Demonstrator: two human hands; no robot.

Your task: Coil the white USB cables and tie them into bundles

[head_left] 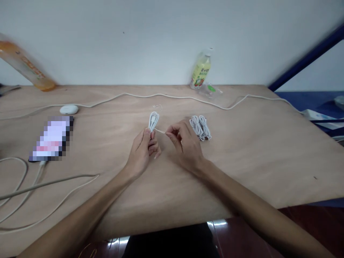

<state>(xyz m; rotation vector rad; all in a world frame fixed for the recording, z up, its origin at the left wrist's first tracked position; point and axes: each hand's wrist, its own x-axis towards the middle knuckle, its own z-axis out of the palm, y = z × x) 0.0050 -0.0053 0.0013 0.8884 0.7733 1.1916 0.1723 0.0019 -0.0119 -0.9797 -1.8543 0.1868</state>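
Note:
Between the thumb and fingers of my left hand (pixel 143 148) a white coiled cable (pixel 153 121) is held upright, its connector showing inside the loop. A thin white tie (pixel 160 131) runs from the coil to my right hand (pixel 184 139), whose thumb and index finger pinch its end. Just beyond my right hand, coiled white cables (pixel 201 127) lie side by side on the wooden table (pixel 242 150). Another small thin tie (pixel 156 106) lies on the table behind the held coil.
A phone (pixel 52 138) with a cable plugged in and a white case (pixel 69 109) lie at left. A long white cable (pixel 166 95) crosses the back. An orange bottle (pixel 29 68) and a yellow bottle (pixel 200 71) stand by the wall, with clear plastic (pixel 211 91) beside the latter.

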